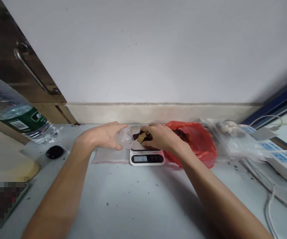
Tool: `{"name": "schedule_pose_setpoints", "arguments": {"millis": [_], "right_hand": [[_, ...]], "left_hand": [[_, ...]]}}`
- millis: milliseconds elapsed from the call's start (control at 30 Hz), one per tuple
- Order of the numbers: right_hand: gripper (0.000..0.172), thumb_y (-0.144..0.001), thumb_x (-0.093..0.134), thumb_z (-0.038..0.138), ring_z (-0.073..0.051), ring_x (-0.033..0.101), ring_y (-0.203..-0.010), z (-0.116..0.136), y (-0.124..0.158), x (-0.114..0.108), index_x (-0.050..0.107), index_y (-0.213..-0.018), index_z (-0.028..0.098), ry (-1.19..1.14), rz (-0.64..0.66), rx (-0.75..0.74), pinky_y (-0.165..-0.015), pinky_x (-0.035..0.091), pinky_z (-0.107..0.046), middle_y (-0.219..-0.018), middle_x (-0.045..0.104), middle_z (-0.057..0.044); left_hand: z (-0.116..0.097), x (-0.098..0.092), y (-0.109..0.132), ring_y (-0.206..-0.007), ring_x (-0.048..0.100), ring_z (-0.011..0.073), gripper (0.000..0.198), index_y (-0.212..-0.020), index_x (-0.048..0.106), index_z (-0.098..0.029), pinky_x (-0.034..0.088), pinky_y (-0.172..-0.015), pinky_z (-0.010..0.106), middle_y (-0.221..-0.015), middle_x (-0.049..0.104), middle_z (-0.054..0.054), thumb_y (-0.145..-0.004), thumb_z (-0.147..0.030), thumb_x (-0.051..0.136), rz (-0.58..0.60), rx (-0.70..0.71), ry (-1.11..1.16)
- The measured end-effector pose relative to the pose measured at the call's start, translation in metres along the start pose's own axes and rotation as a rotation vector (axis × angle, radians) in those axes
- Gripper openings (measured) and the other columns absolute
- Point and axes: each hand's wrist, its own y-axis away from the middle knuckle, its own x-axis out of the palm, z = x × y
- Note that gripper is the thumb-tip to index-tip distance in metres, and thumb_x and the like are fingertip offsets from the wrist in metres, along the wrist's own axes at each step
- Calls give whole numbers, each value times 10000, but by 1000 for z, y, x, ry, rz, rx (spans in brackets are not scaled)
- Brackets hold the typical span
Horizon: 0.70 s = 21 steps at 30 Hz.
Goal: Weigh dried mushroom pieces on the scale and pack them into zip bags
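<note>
A small white digital scale (147, 158) stands near the wall, its display lit with what looks like 109. Dark brown dried pieces (143, 136) lie on its plate. My right hand (159, 136) reaches over the plate with its fingers curled round some of these pieces. Just left of the scale, my left hand (108, 136) holds a clear plastic bag (125, 137) between thumb and fingers. Flat clear bags (110, 156) lie beneath that hand. Behind my right wrist, an open red plastic bag (203, 139) contains more dark pieces.
To the left are a large water bottle (26, 116), a black oval object (54, 152) and a cabinet with a metal handle (34, 74). Clear bags (233, 142), a power strip (282, 162) and white cables (270, 196) lie at the right. Crumbs dot the table (123, 212).
</note>
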Motion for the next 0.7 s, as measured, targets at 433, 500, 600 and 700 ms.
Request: {"name": "schedule_pose_setpoints", "arguments": {"millis": [433,500,600,700], "right_hand": [[374,-799,585,53,-324,737,-969,3,-6,4,785,-1077,204,61,-88,-6,-726,483,-339,-1057,795,-150],[366,-801,594,63,-321,738,-968,4,-6,4,791,-1073,208,19,-101,-7,-736,490,-338,-1057,798,-144],[350,-787,602,48,-293,740,-956,3,-6,4,803,-1018,217,-80,-134,4,-754,500,-320,-1063,801,-123],[302,-790,616,45,-268,739,-936,0,-7,4,806,-962,206,-197,-177,13,-775,515,-311,-1032,807,-108]], "left_hand": [[-4,3,-3,-1240,602,324,821,-1498,456,-260,480,-974,371,-1425,615,118,-711,-393,647,44,24,6],[-3,3,-3,-1255,596,326,823,-1501,451,-257,476,-987,375,-1449,599,121,-713,-392,645,35,31,11],[-1,5,-4,-1259,595,333,840,-1507,443,-262,479,-989,378,-1454,595,120,-706,-401,650,27,24,22],[3,7,-7,-1235,606,336,820,-1489,462,-294,496,-951,379,-1418,616,106,-703,-418,656,32,33,31]]}}
